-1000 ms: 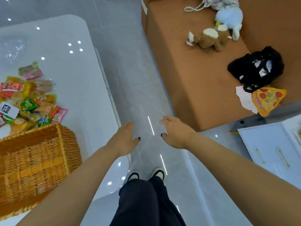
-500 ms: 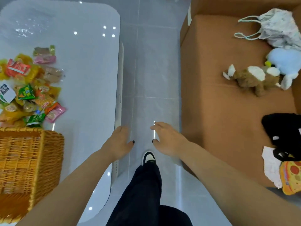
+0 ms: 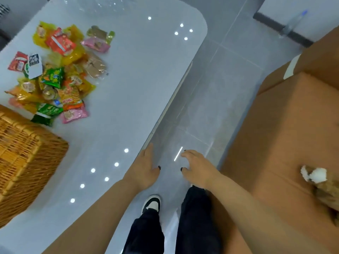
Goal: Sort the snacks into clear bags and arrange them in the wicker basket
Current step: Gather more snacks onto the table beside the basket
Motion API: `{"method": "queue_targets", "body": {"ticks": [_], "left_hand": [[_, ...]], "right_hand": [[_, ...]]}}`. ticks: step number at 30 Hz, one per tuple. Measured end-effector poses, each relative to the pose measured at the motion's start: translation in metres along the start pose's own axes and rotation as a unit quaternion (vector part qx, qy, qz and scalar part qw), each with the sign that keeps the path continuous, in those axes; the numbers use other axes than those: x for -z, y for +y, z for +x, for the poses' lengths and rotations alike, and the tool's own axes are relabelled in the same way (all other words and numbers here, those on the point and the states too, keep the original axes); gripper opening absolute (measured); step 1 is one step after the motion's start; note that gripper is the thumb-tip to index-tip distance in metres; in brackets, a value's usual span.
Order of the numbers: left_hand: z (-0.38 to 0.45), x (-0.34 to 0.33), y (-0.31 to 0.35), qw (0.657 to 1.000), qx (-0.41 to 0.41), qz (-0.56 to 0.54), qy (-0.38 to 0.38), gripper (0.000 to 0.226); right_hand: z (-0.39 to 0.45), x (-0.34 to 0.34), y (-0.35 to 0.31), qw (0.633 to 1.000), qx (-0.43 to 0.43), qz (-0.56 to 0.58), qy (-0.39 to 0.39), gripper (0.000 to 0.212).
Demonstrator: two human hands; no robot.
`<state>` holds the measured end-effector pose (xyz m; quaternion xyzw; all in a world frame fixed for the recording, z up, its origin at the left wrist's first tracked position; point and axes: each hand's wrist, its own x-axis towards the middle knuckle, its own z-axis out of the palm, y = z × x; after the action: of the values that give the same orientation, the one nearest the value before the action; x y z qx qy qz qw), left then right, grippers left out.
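A heap of several colourful snack packets [image 3: 58, 76] lies on the glossy white table [image 3: 132, 79] at the left. A wicker basket [image 3: 23, 158] stands on the table's near left, just below the heap. Crumpled clear bags [image 3: 110, 2] lie at the table's far end. My left hand [image 3: 145, 169] hovers over the table's right edge, fingers relaxed and holding nothing. My right hand [image 3: 198, 167] hangs over the grey floor beside it, fingers loosely curled and empty. Both hands are well right of the snacks and basket.
A brown sofa [image 3: 293, 134] fills the right side, with a plush toy [image 3: 319, 182] on it. A narrow strip of grey tiled floor [image 3: 211, 88] runs between table and sofa. My legs and a black and white shoe [image 3: 152, 203] are below my hands.
The view has swung left and toward the table, so the snacks and basket sit nearer the middle. Both hands stay outstretched and empty; the left one is now over the table edge.
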<state>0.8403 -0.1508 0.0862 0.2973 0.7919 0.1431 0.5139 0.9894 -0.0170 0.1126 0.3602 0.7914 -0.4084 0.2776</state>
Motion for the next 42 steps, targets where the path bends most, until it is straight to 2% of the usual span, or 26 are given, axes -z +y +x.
{"method": "queue_targets", "body": {"ticks": [4, 7, 12, 15, 20, 27, 32, 35, 39, 42], "left_hand": [[0.033, -0.011, -0.009, 0.999, 0.021, -0.032, 0.035, 0.085], [0.052, -0.019, -0.005, 0.995, 0.063, -0.053, 0.062, 0.079], [0.075, -0.044, 0.013, 0.985, 0.126, -0.084, 0.087, 0.074], [0.088, -0.056, 0.021, 0.980, 0.141, -0.079, 0.115, 0.073], [0.107, -0.066, 0.009, 0.969, 0.163, -0.088, 0.161, 0.073], [0.112, -0.086, -0.015, 0.955, 0.143, -0.041, 0.255, 0.073], [0.113, -0.110, -0.033, 0.947, 0.172, -0.030, 0.269, 0.072], [0.110, -0.120, -0.038, 0.945, 0.178, -0.037, 0.272, 0.070], [0.099, -0.128, -0.039, 0.928, 0.098, -0.078, 0.352, 0.054], [0.091, -0.126, -0.036, 0.916, 0.082, -0.083, 0.383, 0.050]], "right_hand": [[0.065, 0.025, 0.012, 0.997, 0.043, -0.050, -0.028, 0.056], [0.107, 0.038, 0.020, 0.990, 0.071, -0.100, -0.063, 0.055], [0.148, 0.044, 0.027, 0.944, 0.136, -0.251, -0.168, 0.047], [0.171, 0.040, 0.027, 0.917, 0.173, -0.307, -0.188, 0.047], [0.218, 0.034, 0.011, 0.904, 0.212, -0.326, -0.177, 0.069], [0.263, -0.002, 0.011, 0.894, 0.180, -0.370, -0.176, 0.077], [0.267, -0.023, 0.022, 0.890, 0.149, -0.384, -0.196, 0.100], [0.269, -0.022, 0.019, 0.892, 0.136, -0.385, -0.194, 0.106], [0.268, -0.019, 0.014, 0.848, 0.146, -0.480, -0.170, 0.100], [0.254, -0.019, 0.019, 0.827, 0.141, -0.516, -0.175, 0.099]]}}
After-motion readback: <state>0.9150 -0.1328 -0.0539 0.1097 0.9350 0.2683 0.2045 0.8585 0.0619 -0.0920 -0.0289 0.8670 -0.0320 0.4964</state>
